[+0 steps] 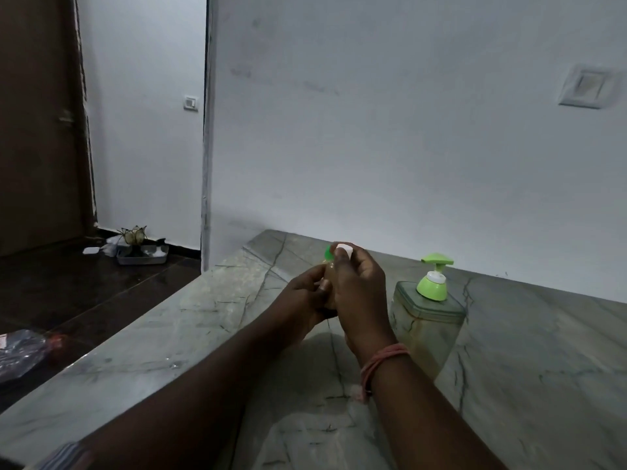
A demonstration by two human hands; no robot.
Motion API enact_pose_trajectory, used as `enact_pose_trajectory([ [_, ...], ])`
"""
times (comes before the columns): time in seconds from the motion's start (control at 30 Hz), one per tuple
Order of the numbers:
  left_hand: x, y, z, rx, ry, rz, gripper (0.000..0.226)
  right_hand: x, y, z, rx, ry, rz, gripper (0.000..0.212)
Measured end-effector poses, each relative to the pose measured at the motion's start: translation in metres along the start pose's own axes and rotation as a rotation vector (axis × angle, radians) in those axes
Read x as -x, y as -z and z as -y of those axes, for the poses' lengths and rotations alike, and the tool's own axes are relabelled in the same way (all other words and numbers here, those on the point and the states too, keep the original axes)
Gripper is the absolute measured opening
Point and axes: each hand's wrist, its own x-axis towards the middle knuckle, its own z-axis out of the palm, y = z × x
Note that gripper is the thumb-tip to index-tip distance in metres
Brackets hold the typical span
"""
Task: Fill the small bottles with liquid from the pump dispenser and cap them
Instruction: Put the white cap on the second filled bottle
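In the head view, the left hand (pixel 307 296) grips 1 small bottle (pixel 329 266) above the tabletop (pixel 203 334), and the right hand (pixel 359 283) pinches its white cap (pixel 343 249). The pump dispenser (pixel 428 310) stands just beside. This looks like the capping step; next the cap needs turning until tight.

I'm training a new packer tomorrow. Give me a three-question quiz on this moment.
1. True or false: the pump dispenser stands on the marble counter.
2. What does the right hand pinch? A) white cap B) spoon C) cloth
3. Fill in: the left hand grips the small ____.

Key: 1 true; 2 A; 3 bottle.
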Motion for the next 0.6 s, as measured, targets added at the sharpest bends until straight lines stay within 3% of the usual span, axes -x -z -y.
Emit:
enact_pose_trajectory([
  [0.1,0.000,0.000,0.003,-0.098,-0.072,-0.061,0.029,-0.003,0.000,-0.002,0.075,0.033,-0.105,0.016],
  [0.27,-0.002,-0.003,0.008,-0.196,-0.127,-0.174,0.033,-0.008,-0.011,-0.001,0.185,0.036,-0.199,0.017],
  [0.4,-0.008,-0.003,0.014,-0.271,-0.091,-0.219,0.037,-0.028,-0.018,-0.003,0.306,-0.059,-0.190,0.014],
  [0.5,-0.013,-0.002,0.016,-0.317,-0.019,-0.311,0.044,-0.048,-0.019,-0.016,0.429,-0.067,-0.323,0.016],
  [0.6,-0.016,0.004,0.019,-0.263,-0.032,-0.429,0.032,-0.062,-0.017,-0.027,0.508,-0.133,-0.411,0.019],
])
